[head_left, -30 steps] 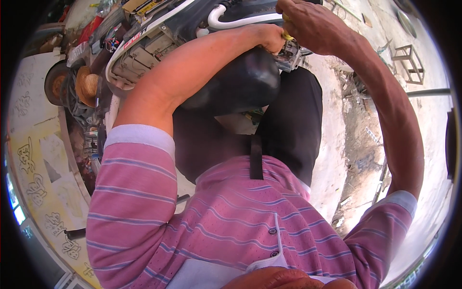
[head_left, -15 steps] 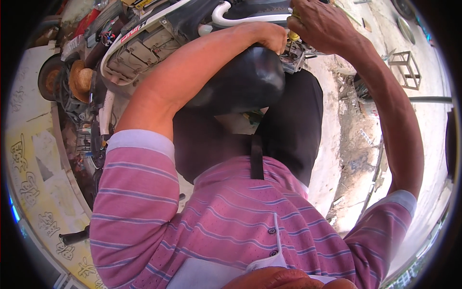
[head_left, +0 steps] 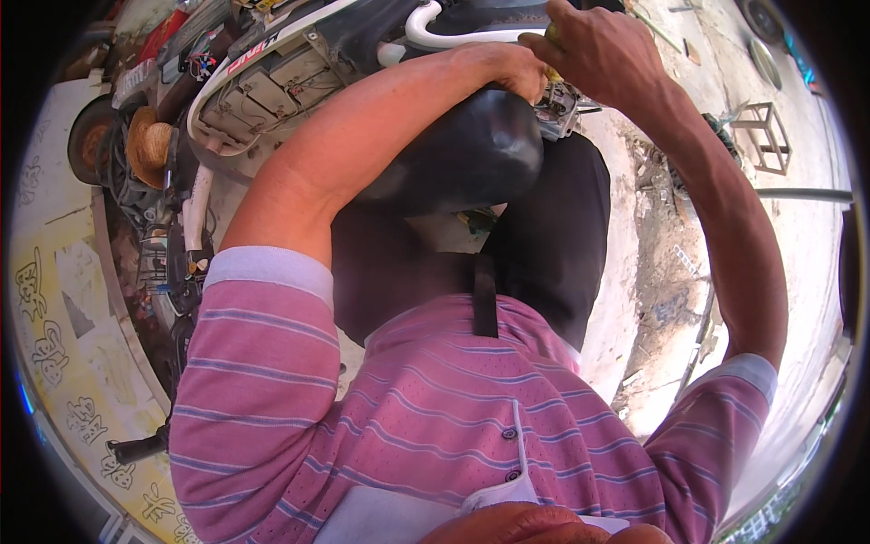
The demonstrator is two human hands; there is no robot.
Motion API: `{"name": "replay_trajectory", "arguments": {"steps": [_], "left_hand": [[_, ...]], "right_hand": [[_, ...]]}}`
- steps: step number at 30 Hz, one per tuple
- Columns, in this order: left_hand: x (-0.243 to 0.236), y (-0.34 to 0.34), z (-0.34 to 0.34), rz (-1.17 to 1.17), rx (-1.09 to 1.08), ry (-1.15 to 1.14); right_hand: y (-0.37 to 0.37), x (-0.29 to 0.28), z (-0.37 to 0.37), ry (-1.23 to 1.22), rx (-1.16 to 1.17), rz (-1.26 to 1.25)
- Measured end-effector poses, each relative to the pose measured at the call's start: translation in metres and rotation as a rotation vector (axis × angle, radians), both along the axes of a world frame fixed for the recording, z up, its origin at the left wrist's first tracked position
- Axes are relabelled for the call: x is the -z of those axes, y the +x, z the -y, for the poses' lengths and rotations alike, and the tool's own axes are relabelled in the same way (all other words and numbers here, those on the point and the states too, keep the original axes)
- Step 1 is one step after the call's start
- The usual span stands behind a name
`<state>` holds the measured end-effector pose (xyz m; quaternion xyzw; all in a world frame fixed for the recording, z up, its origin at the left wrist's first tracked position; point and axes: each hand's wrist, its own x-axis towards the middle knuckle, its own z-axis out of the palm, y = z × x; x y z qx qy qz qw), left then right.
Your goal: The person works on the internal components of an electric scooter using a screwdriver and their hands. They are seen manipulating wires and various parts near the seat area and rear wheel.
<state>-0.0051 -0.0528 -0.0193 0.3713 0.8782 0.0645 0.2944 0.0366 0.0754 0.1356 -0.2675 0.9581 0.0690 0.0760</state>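
Observation:
Both hands meet at the end of a scooter with a white body rim. My left hand is closed just above the end of the black seat; what its fingers grip is mostly hidden. Close against it, my right hand is closed too, its fingers curled round something hardly visible. A small yellow piece shows between the hands. Below them sit grey metal parts of the scooter. A curved white tube runs behind my left hand toward the right fingers.
At the left are a straw hat, a wheel and heaped tools and parts. A yellow board with drawn characters stands at far left. Rubble lies on the floor at right, near a small metal-frame stool.
Both hands remain together at the same spot. The right hand and forearm have shifted slightly left, and the yellow piece between the hands is now more covered.

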Motion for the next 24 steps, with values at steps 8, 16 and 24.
{"name": "replay_trajectory", "arguments": {"steps": [8,16,24], "left_hand": [[0.006,-0.003,0.003,0.102,0.022,-0.023],[0.004,0.0,0.001,0.148,-0.094,0.053],[0.0,0.001,-0.001,0.141,-0.105,0.064]], "right_hand": [[-0.006,0.03,-0.029,-0.39,-0.244,-0.218],[-0.002,-0.001,-0.023,0.005,-0.04,0.043],[-0.015,0.027,-0.048,-0.273,-0.323,-0.134]]}}
